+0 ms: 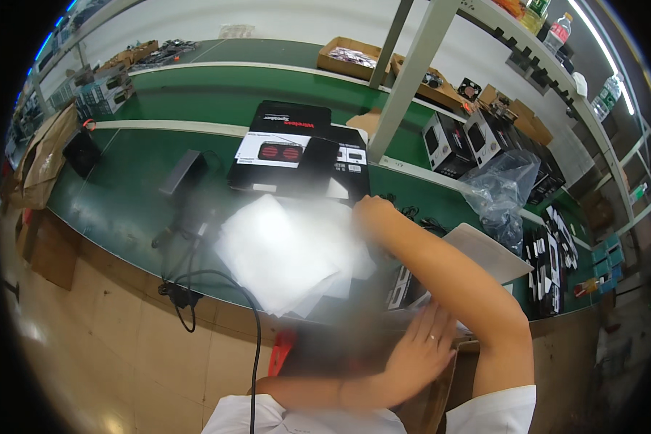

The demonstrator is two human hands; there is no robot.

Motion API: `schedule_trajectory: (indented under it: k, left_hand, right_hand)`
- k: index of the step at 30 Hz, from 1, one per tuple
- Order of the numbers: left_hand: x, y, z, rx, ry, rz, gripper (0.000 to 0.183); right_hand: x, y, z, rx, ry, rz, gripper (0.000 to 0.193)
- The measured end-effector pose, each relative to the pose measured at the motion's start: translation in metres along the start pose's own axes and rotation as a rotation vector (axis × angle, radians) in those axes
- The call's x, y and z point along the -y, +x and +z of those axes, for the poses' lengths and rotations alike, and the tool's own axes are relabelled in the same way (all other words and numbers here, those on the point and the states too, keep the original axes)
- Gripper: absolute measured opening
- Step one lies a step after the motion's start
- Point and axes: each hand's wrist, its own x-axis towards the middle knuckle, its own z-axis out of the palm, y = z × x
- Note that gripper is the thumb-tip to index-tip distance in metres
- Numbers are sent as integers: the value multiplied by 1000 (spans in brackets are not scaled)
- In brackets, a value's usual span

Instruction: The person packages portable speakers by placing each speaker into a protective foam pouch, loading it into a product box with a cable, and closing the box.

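From where I watch, I judge the step in hand to be work on the black printed carton (289,152), which lies toward the far side of the green table (126,170), ahead of my body. My right hand (374,215) is stretched far across to the carton's near right corner; its fingers look curled, but the blur there hides the tips, so I cannot tell whether they are clamped on anything. My left hand (423,343) crosses beneath the right forearm to the near right, fingers extended and slightly parted, with nothing visible in its grasp; it is just beside the near black box (405,289) at the table's near edge. The two hands are well apart. Between the carton and my body, left of the right hand, lie the white sheets (275,253), whose nearer side partly washes out in glare. To my mind, any move of the carton calls for a sure pinch at that corner, with the right forearm kept clear of the grey panel (488,253) behind it, and the sheets left undisturbed.
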Motion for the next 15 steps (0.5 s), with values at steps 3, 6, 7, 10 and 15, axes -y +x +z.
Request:
schedule_trajectory:
  k: [3, 6, 7, 10, 15]
  left_hand:
    - [7, 5, 3, 52, 20, -34, 67]
    - [18, 18, -1, 73, 12, -68, 76]
    - [22, 21, -1, 63, 25, -70, 79]
    - [25, 22, 16, 76, 114, -43, 82]
    - [17, 29, 18, 104, 196, 40, 61]
  right_hand:
    - [-21, -2, 7, -141, 132, 31, 36]
    - [-26, -29, 3, -328, 138, -58, 30]
    - [-28, -38, 0, -430, 150, -58, 28]
    - [-34, -102, -32, -485, 334, -22, 21]
    - [-71, -197, -10, -1119, 801, -271, 18]
